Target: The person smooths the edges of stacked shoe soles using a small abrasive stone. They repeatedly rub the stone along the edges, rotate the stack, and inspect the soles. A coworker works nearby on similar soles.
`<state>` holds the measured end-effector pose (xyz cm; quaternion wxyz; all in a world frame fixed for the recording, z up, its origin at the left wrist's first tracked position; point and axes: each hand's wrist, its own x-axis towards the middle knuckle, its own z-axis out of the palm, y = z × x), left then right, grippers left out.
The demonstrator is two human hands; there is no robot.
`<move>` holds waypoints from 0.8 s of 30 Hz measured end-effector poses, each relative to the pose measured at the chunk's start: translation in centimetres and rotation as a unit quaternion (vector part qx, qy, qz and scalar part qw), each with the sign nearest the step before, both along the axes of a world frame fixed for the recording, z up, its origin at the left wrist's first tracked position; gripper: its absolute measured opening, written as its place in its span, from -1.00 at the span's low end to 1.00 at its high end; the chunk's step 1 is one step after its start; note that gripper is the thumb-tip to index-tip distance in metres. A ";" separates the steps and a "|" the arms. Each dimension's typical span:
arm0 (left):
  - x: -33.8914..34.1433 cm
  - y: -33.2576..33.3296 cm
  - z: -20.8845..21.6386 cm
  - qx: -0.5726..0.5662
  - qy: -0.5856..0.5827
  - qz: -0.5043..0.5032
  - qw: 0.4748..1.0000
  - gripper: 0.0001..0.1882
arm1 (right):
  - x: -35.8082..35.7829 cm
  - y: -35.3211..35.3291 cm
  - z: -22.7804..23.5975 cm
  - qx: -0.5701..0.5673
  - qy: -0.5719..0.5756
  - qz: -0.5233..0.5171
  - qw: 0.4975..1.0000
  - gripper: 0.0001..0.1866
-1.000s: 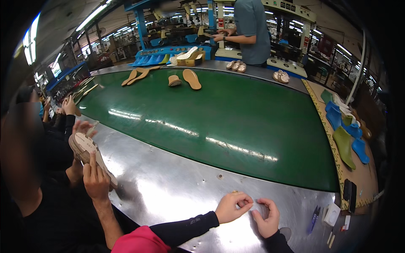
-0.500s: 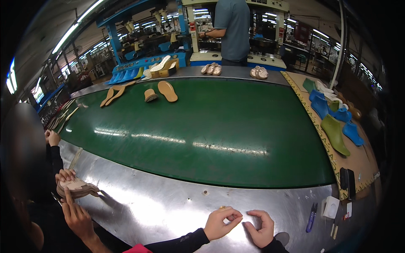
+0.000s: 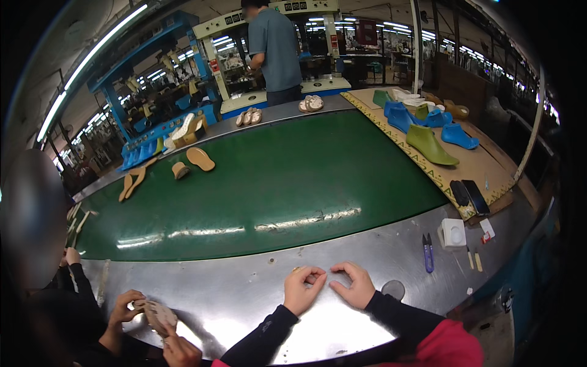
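My left hand (image 3: 304,289) hovers over the metal table edge, its thumb and fingertips pinched together. Whatever may be in that pinch is too small to make out. Just to the right, my right hand (image 3: 353,284) is curved open, thumb and fingers apart, with nothing visible in it. The fingertips of both hands face each other across a small gap. A dark round disc (image 3: 393,290) lies on the metal beside my right wrist. Farther right rest purple-handled thread snips (image 3: 428,253).
Beyond the metal edge (image 3: 244,278) lies a green conveyor belt (image 3: 275,183) carrying tan insoles (image 3: 200,159). At right are a white box (image 3: 453,233), a phone (image 3: 476,197) and blue and green shoe lasts (image 3: 431,145). At left, a co-worker's hands hold a beige shoe piece (image 3: 160,315).
The view has swung to the right, showing more of the table's right end. My hands stay close together, the left still pinched. The co-worker has turned the shoe piece.
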<state>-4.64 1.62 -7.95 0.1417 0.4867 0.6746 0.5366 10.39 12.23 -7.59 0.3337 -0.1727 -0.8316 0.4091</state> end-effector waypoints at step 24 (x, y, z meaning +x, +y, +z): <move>-1.3 3.6 -0.3 -0.134 0.157 0.098 0.973 -0.85 | -5.0 6.0 -1.7 0.032 -0.013 -0.035 0.999 -0.91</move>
